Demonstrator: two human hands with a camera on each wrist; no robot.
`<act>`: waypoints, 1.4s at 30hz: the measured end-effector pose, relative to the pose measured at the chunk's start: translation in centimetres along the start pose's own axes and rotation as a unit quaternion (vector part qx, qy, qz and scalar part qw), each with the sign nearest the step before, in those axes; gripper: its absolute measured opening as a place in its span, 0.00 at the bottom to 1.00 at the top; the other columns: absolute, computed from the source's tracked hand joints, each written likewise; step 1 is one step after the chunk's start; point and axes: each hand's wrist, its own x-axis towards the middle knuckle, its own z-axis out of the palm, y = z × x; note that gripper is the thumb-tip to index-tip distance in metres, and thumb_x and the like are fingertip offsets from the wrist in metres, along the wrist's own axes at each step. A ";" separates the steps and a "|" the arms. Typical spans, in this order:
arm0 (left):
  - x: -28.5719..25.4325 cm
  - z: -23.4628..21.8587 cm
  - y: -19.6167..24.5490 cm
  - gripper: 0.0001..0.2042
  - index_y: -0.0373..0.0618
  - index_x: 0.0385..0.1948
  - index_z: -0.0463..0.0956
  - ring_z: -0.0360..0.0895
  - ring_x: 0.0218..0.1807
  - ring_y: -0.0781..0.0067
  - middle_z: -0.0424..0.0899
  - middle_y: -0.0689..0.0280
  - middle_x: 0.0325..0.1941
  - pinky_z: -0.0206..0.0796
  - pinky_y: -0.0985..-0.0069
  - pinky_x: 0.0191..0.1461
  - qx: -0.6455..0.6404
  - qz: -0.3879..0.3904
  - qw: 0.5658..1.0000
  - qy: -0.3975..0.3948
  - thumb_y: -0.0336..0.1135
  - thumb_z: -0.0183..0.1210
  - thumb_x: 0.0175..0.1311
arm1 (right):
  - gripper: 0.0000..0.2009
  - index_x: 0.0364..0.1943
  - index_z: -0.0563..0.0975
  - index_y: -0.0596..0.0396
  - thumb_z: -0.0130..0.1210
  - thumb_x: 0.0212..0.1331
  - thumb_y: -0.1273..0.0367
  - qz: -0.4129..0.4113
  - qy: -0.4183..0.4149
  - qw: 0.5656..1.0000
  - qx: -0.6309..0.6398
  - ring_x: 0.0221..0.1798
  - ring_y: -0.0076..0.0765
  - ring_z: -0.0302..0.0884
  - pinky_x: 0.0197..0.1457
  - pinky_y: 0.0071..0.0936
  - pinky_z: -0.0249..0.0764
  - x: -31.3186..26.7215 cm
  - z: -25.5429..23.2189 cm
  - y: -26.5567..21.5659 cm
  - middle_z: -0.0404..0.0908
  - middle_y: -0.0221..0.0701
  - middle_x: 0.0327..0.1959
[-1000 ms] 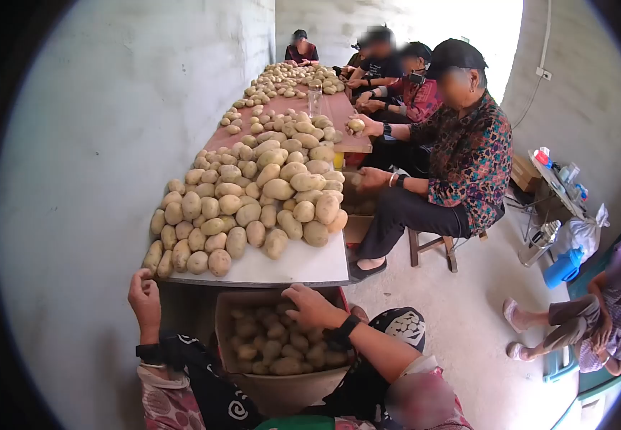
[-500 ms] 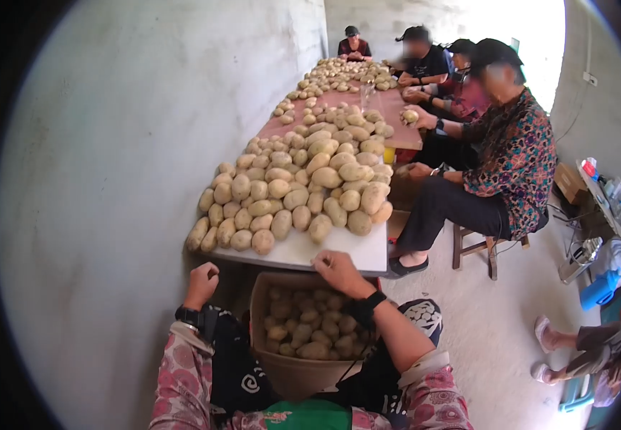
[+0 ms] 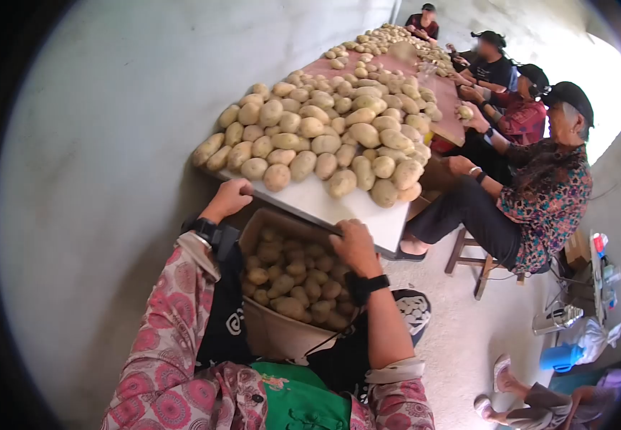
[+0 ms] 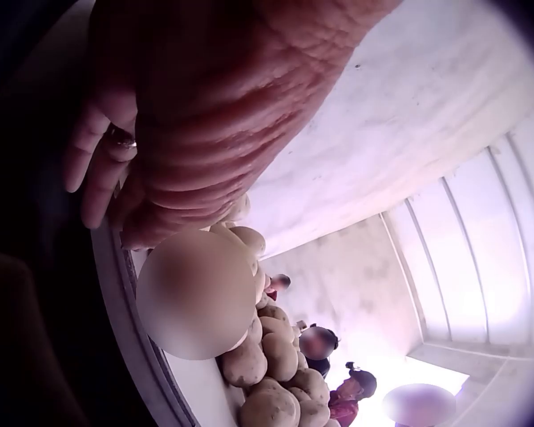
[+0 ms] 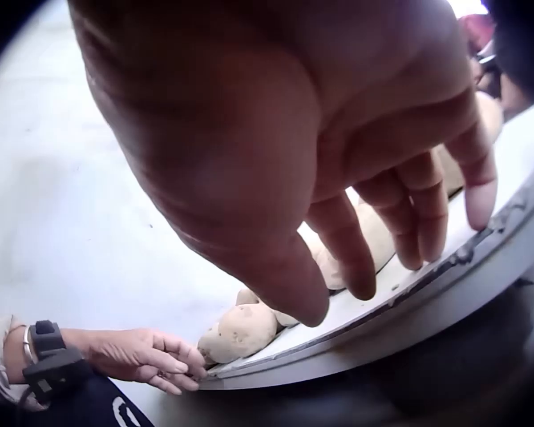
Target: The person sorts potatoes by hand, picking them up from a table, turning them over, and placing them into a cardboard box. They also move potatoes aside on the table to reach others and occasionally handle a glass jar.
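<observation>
My left hand [image 3: 229, 199] is at the near left corner of the white tabletop [image 3: 310, 206]. In the right wrist view, that left hand [image 5: 151, 356] has loosely straight fingers, tips right at the table edge beside a potato [image 5: 240, 333]. Along the same front edge, further right, is my right hand [image 3: 355, 242]; its fingers [image 5: 343, 249] slant down to the rim, relaxed and apart. Neither hand holds a potato. A heap of potatoes [image 3: 318, 129] covers much of the tabletop. Below the edge, between my knees, stands a box [image 3: 282, 333] of potatoes.
A wall [image 3: 103, 107] runs along the left. Several people sit on the right side and far end; the nearest person [image 3: 547, 172] is on a wooden stool [image 3: 479, 259]. A blue jug [image 3: 561, 357] and another person's legs [image 3: 540, 408] are at lower right.
Both hands have come forward from above the box and in front of the table to its front edge. The head view has swung left, so the table appears further right and tilted.
</observation>
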 end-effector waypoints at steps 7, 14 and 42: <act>1.0 0.5 -1.0 0.12 0.38 0.34 0.79 0.82 0.36 0.67 0.85 0.60 0.32 0.74 0.73 0.44 -0.016 -0.068 0.995 -0.077 0.30 0.62 0.45 | 0.14 0.35 0.77 0.52 0.64 0.45 0.63 -0.042 0.025 0.997 0.066 0.49 0.49 0.73 0.50 0.45 0.72 -1.3 0.6 1.0 0.74 0.38 0.39; 2.3 1.4 -0.9 0.11 0.38 0.33 0.79 0.82 0.35 0.68 0.84 0.60 0.31 0.73 0.73 0.44 -0.085 -0.112 0.990 -0.028 0.28 0.60 0.45 | 0.16 0.41 0.77 0.59 0.62 0.47 0.68 -0.011 0.040 0.995 0.091 0.52 0.53 0.70 0.55 0.42 0.69 -4.1 -2.6 3.6 0.74 0.44 0.42; 2.2 1.7 0.9 0.09 0.39 0.27 0.81 0.81 0.31 0.67 0.83 0.58 0.26 0.72 0.73 0.39 -0.045 0.017 0.999 0.007 0.31 0.61 0.43 | 0.13 0.28 0.76 0.61 0.58 0.61 0.64 0.117 0.227 0.928 0.270 0.21 0.24 0.68 0.31 0.25 0.69 -3.3 -6.5 2.7 0.75 0.34 0.17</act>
